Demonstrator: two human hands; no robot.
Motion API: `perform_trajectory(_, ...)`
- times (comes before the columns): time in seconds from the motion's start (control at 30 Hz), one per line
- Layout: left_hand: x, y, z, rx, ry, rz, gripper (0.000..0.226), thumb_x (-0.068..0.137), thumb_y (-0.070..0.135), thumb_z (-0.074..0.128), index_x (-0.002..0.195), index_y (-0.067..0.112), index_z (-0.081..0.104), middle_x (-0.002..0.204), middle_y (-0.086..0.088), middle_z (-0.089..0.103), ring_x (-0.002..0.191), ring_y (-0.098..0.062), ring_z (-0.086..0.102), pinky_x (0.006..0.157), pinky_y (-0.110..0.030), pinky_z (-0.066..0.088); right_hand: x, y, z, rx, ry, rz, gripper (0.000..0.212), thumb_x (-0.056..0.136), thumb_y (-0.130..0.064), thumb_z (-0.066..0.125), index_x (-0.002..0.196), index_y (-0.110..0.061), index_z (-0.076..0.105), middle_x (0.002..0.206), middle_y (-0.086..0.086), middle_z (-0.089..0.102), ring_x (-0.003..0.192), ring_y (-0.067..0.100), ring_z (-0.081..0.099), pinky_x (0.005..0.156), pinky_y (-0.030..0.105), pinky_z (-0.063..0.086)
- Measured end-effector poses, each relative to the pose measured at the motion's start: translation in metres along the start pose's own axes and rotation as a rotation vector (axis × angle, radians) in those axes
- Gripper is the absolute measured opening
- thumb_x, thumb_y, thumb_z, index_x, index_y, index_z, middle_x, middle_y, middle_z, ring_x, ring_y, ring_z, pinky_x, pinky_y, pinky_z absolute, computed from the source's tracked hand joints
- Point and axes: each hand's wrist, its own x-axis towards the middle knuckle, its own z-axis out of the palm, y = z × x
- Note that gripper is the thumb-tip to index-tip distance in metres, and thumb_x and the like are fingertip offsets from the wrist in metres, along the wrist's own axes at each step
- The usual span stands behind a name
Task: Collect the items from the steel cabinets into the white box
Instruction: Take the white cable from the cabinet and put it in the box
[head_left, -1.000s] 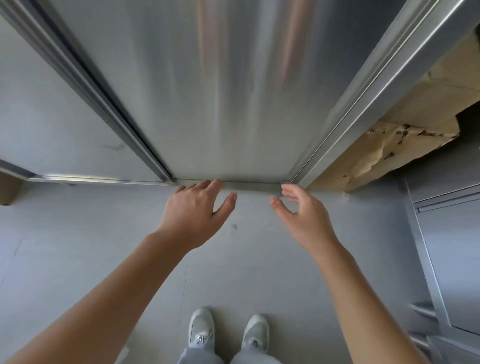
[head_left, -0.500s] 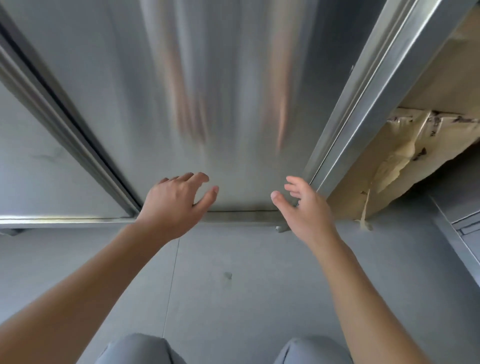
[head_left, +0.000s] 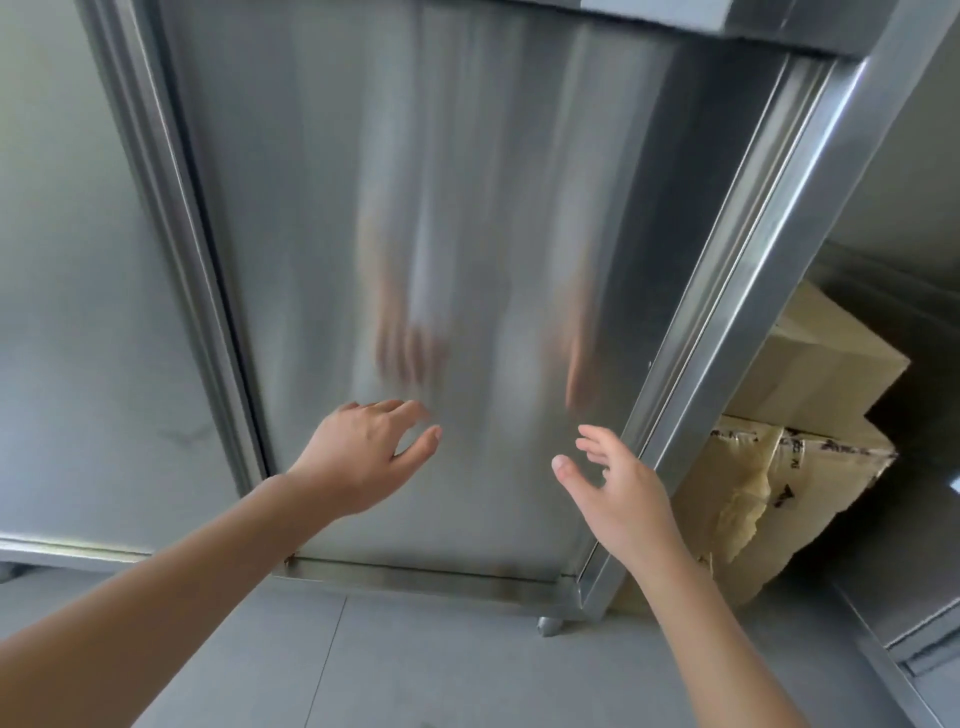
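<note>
Our left hand (head_left: 363, 457) and right hand (head_left: 618, 488) hover spread — empty — just before the steel cabinet door (head_left: 467, 208); cardboard boxes (head_left: 800, 415) sit right of them.

Grey floor (head_left: 441, 665); steel cabinet (head_left: 467, 234) on it; 2 cardboard boxes (head_left: 810, 457) beside

Brushed steel right in front of me: the cabinet door (head_left: 467, 208) is smooth with a fine vertical grain. It's satin rather than mirror, so my left hand (head_left: 363, 457) and right hand (head_left: 623, 499) show in it only as smeared streaks. The folded door edge (head_left: 717, 364) on the right is shinier and catches bright lines. The left panel (head_left: 78, 312) is steel too, duller, with a faint smudge. Off to the right, cardboard boxes (head_left: 815, 364): matt brown paperboard, the lower one torn and crumpled, rough at the rips. Under me the floor (head_left: 415, 665) is grey, matt and smooth.
</note>
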Motion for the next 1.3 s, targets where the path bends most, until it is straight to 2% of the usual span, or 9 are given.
perform_trajectory(0.17, -0.004, -0.005, -0.025, -0.038, 0.004, -0.058, 0.055, 0.095, 0.064, 0.023, 0.120, 0.030, 0.058, 0.116, 0.010, 0.068, 0.103, -0.013, 0.065, 0.086, -0.032, 0.044, 0.009, -0.019, -0.020, 0.017, 0.023, 0.014, 0.058, 0.090, -0.061, 0.061, 0.141, -0.034, 0.051, 0.135, -0.018, 0.063, 0.128, 0.006, 0.057, 0.107, 0.038, 0.047)
perform_trajectory(0.33, -0.024, 0.011, -0.034, -0.071, -0.023, -0.120, 0.048, 0.098, 0.060, 0.032, 0.121, 0.028, 0.060, 0.117, 0.011, 0.068, 0.101, -0.013, 0.065, 0.089, -0.032, 0.044, 0.001, -0.033, -0.023, 0.007, -0.059, 0.077, 0.062, 0.089, -0.062, 0.060, 0.142, -0.032, 0.050, 0.138, -0.014, 0.062, 0.130, 0.010, 0.056, 0.104, 0.037, 0.045)
perform_trajectory(0.63, -0.052, 0.013, 0.006, 0.022, 0.058, -0.105, 0.055, 0.096, 0.063, 0.025, 0.121, 0.028, 0.059, 0.115, 0.008, 0.068, 0.098, -0.017, 0.064, 0.076, -0.029, 0.035, 0.006, -0.003, 0.003, 0.034, -0.006, -0.069, 0.061, 0.090, -0.060, 0.062, 0.141, -0.028, 0.053, 0.134, -0.011, 0.065, 0.127, 0.013, 0.058, 0.102, 0.037, 0.046)
perform_trajectory(0.77, -0.062, 0.019, 0.009, 0.018, 0.111, -0.143, 0.052, 0.096, 0.064, 0.027, 0.117, 0.029, 0.060, 0.111, 0.010, 0.069, 0.096, -0.015, 0.065, 0.075, -0.029, 0.034, 0.000, 0.001, 0.011, 0.043, -0.020, -0.090, 0.062, 0.089, -0.062, 0.061, 0.140, -0.030, 0.053, 0.135, -0.012, 0.064, 0.126, 0.012, 0.058, 0.097, 0.034, 0.045)
perform_trajectory(0.87, -0.063, 0.032, -0.001, 0.034, 0.106, -0.115, 0.052, 0.096, 0.063, 0.027, 0.117, 0.030, 0.059, 0.112, 0.010, 0.069, 0.098, -0.014, 0.065, 0.075, -0.029, 0.034, -0.004, -0.004, 0.006, 0.042, -0.056, -0.118, 0.063, 0.090, -0.061, 0.061, 0.142, -0.028, 0.052, 0.138, -0.011, 0.063, 0.127, 0.015, 0.058, 0.100, 0.036, 0.046)
perform_trajectory(1.0, -0.054, 0.042, -0.007, -0.007, 0.133, -0.140, 0.049, 0.097, 0.061, 0.028, 0.116, 0.029, 0.060, 0.111, 0.009, 0.068, 0.080, -0.013, 0.058, 0.072, -0.029, 0.032, -0.003, -0.004, 0.003, 0.018, -0.052, -0.149, 0.063, 0.090, -0.061, 0.060, 0.143, -0.028, 0.052, 0.138, -0.011, 0.063, 0.129, 0.013, 0.057, 0.101, 0.036, 0.046)
perform_trajectory(1.07, -0.058, 0.045, -0.002, -0.009, 0.126, -0.153, 0.049, 0.097, 0.061, 0.028, 0.115, 0.028, 0.059, 0.109, 0.009, 0.067, 0.075, -0.014, 0.056, 0.073, -0.030, 0.033, -0.003, -0.004, 0.008, 0.018, -0.050, -0.156, 0.062, 0.089, -0.061, 0.061, 0.142, -0.028, 0.052, 0.137, -0.012, 0.064, 0.129, 0.011, 0.057, 0.100, 0.035, 0.047)
perform_trajectory(1.2, -0.072, 0.049, 0.001, 0.055, 0.143, -0.136, 0.052, 0.096, 0.061, 0.027, 0.116, 0.026, 0.061, 0.103, 0.008, 0.069, 0.085, -0.019, 0.064, 0.078, -0.032, 0.044, -0.008, -0.008, 0.017, 0.010, -0.041, -0.169, 0.062, 0.091, -0.062, 0.060, 0.144, -0.030, 0.050, 0.137, -0.014, 0.063, 0.129, 0.011, 0.057, 0.098, 0.034, 0.046)
perform_trajectory(1.3, -0.071, 0.054, -0.008, 0.117, 0.134, -0.087, 0.056, 0.096, 0.061, 0.024, 0.116, 0.025, 0.062, 0.099, 0.008, 0.070, 0.083, -0.018, 0.064, 0.080, -0.034, 0.047, -0.010, -0.008, 0.013, 0.028, -0.021, -0.183, 0.063, 0.090, -0.063, 0.059, 0.144, -0.032, 0.049, 0.138, -0.016, 0.062, 0.130, 0.012, 0.056, 0.099, 0.036, 0.047)
